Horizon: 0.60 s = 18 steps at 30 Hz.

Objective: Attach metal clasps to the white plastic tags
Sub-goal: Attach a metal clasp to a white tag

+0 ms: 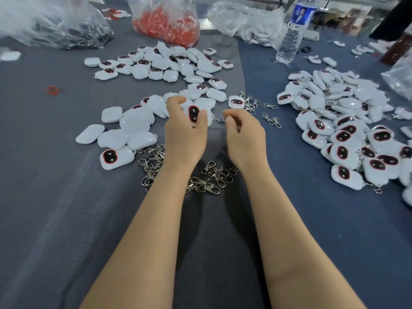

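a wide table under grey-blue cloth (55, 197), in a cluttered workroom, with clear plastic bags along the far edge. at far left is a bag of dark metal parts (66, 30), and beside it a bag of red pieces (165, 25). in front of these lies a loose heap of tags (160, 63), white, many showing a dark oval face. nearer the viewer, spare clasps (153, 161) lie scattered on the cloth beside and between the forearms.

in the middle, the left hand (185, 130) grips one white tag (193, 113), fingers and thumb curled round it, dark face up. just right of it a metal clasp (219, 120) sits between the hands at the tag's edge. the right hand (243, 132) has its fingertips bunched on the clasp, seemingly pinching it, though the contact is small and blurred.

further right stand a water bottle (292, 34) and a large finished heap (345, 121) of tags with clasps on.

likely risks: the clasp slipping from so fine a pinch into the spare ones below, or its hook missing the tag's tiny loop.
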Tool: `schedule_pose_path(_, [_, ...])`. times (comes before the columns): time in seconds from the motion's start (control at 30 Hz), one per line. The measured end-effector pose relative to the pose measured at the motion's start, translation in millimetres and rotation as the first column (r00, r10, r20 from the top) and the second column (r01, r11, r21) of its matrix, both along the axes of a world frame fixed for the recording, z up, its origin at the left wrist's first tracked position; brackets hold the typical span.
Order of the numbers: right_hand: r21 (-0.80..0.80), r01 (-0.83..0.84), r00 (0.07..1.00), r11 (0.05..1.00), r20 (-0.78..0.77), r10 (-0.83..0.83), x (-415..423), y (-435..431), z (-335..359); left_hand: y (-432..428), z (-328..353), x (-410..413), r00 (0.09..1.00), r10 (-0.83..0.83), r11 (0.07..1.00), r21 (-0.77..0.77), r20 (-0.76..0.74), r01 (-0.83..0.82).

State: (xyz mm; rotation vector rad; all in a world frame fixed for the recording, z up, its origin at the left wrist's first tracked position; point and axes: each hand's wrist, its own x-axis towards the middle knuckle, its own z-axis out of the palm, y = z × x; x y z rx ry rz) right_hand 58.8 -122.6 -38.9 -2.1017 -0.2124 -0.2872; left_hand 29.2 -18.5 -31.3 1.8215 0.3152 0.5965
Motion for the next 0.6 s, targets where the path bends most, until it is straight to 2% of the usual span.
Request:
schedule_pose_path(0.1, [0.077, 0.011, 0.998, 0.997, -0.070, -0.006, 2.3, -1.6, 4.7, 0.6, 1.3, 0.6, 0.996, -0.013, 0.990, -0.141, -0.092, 0.000])
schedule_pose_path(0.23, [0.043, -0.082, 0.992, 0.996, -0.090, 0.086, -0.8, -5.1, 11.8, -13.4, 5.1, -1.5, 0.994, -0.085, 0.992, -0.098, -0.065, 0.078])
schedule_pose_path(0.33, [0.040, -0.044, 0.992, 0.998, -0.114, 0.049, -2.1, -24.5, 18.5, -29.5, 10.8, 4.1, 0.994, -0.108, 0.991, -0.085, -0.035, 0.104])
schedule_pose_path(0.47, [0.026, 0.099, 0.991, 0.995, -0.093, -0.096, -4.5, -75.9, 28.5, -74.7, 19.2, 21.2, 0.971, -0.235, 0.972, -0.042, -0.042, 0.233])
schedule_pose_path(0.6, [0.009, 0.396, 0.918, 0.918, -0.018, -0.396, -10.2, -136.9, 32.9, -144.1, 24.2, 38.3, 0.926, -0.375, 0.927, -0.029, -0.049, 0.374])
